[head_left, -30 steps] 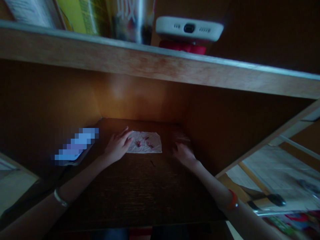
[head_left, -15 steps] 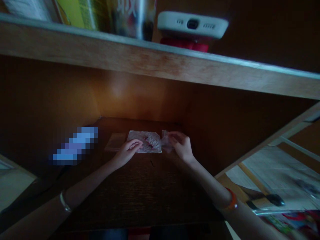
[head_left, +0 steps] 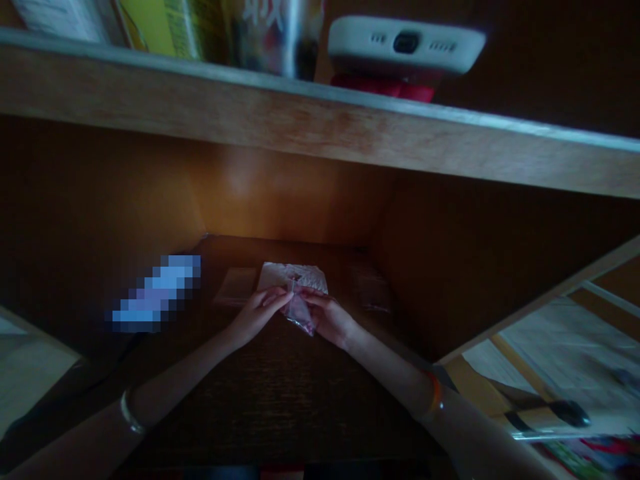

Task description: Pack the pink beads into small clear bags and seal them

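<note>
A small clear plastic zip bag (head_left: 301, 313) hangs between my two hands, over the front edge of a white crinkled sheet. My left hand (head_left: 263, 309) pinches the bag's upper left side. My right hand (head_left: 330, 317) has its fingers closed on the bag's right side, with the palm partly behind it. Behind the bag, the white crinkled sheet (head_left: 274, 272) lies on the dark wooden desk, bearing small dark reddish bits too small to name. Left of it lies a flat clear packet (head_left: 236, 285); further right is another clear packet (head_left: 371, 287), dim in the shadow.
A lit, pixelated screen (head_left: 157, 293) leans at the left. Overhead runs a shelf edge (head_left: 300, 110), carrying a white phone (head_left: 405, 45) on something red, a can (head_left: 275, 37) and yellow packaging (head_left: 170, 27). Wooden side panels enclose the desk (head_left: 270, 393).
My right hand has moved left with the small bag, from the sheet's right side to in front of it. My left hand now grips the bag too. The right packet has come into view.
</note>
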Demonstrator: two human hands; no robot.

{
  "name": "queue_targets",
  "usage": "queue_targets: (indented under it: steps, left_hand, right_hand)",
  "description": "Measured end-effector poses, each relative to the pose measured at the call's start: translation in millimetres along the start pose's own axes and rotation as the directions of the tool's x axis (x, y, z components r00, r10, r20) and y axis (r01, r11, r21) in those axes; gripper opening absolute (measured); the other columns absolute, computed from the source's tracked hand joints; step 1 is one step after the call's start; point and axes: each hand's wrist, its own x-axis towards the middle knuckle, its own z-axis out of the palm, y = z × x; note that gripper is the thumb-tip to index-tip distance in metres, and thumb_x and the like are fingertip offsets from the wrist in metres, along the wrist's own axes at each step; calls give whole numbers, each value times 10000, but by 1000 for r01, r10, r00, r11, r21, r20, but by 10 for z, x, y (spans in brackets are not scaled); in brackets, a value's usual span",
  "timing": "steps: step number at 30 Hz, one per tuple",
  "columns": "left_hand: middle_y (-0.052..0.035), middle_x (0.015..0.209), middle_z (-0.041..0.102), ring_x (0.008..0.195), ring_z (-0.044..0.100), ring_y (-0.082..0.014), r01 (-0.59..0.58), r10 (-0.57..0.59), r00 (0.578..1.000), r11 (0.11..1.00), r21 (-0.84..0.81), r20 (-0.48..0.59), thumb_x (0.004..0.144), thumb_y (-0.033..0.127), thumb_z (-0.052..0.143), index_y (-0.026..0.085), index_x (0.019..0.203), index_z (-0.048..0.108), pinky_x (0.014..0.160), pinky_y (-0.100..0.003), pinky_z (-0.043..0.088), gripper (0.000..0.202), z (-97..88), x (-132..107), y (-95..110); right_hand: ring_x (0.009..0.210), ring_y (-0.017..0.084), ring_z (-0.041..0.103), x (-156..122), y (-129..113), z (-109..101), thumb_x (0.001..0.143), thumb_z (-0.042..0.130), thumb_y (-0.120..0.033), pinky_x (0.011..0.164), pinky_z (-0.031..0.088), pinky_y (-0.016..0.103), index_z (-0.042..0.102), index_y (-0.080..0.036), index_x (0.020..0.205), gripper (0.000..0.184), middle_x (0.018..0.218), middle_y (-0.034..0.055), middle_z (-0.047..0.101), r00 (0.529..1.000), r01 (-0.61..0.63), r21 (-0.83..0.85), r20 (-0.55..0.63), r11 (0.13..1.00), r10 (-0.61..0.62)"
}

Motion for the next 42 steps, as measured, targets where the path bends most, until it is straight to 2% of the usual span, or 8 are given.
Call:
queue_targets:
  steps: [4,7,11,14,22,30,35,42]
  left_hand:
    - [-9,724,582,707,538,-146,19,-19,1000,1000,-5,-6,774,390,557,164,744,578,677,-260,419,230,-3,0,-9]
    - [7,689,573,694,535,-150,20,-20,1000,998,53,0,751,364,563,169,712,573,663,-260,415,199,-21,-8,27]
    - [23,595,539,627,525,-139,46,-47,999,999,22,16,742,354,554,173,615,538,643,-262,419,221,-37,-16,99]
    - [27,561,523,575,507,-121,86,-82,996,991,-101,43,736,352,563,170,567,516,617,-257,418,253,-40,-31,141]
    - [0,589,568,556,518,-104,235,-131,931,930,-284,339,769,357,594,148,648,577,587,-240,413,243,-5,-131,215]
    - [10,565,544,565,544,-111,197,-73,916,938,-286,395,841,363,534,158,597,507,616,-254,416,320,-31,-119,156]
    - [24,545,515,530,482,-94,203,-123,931,957,-209,344,789,393,588,157,598,516,544,-236,359,312,-14,-119,141]
    - [13,585,558,564,510,-94,247,-167,931,944,-220,325,781,357,603,158,636,514,527,-222,364,261,-5,-135,131]
  right_hand:
    - [733,124,616,-4,77,-2,670,680,-184,770,497,304,600,-155,882,228,851,20,648,997,63,-48,-38,997,-65]
    - [728,145,602,-15,139,-4,651,699,-257,724,504,320,586,-176,847,240,827,19,631,960,220,-240,-120,945,-254]
    - [771,145,568,-91,157,21,691,664,-275,705,471,272,564,-200,832,188,828,15,595,785,454,-586,-95,672,-613]
    - [714,126,518,-154,143,50,730,636,-273,657,426,242,556,-188,721,118,756,3,551,697,482,-715,-37,506,-716]
    - [398,68,353,-182,230,81,801,497,-533,418,282,215,525,-173,524,455,441,-40,434,940,320,-574,96,754,-326]
    - [376,61,429,-173,182,106,804,420,-563,366,275,176,613,-156,618,487,470,-13,535,988,139,-503,126,853,-86]
    - [352,48,396,-162,154,63,798,433,-363,310,204,154,640,-133,692,327,504,-12,558,990,56,-455,138,889,9]
    - [296,8,307,-190,116,121,754,533,-275,278,119,161,598,-124,646,197,546,-16,577,991,26,-363,129,931,23]
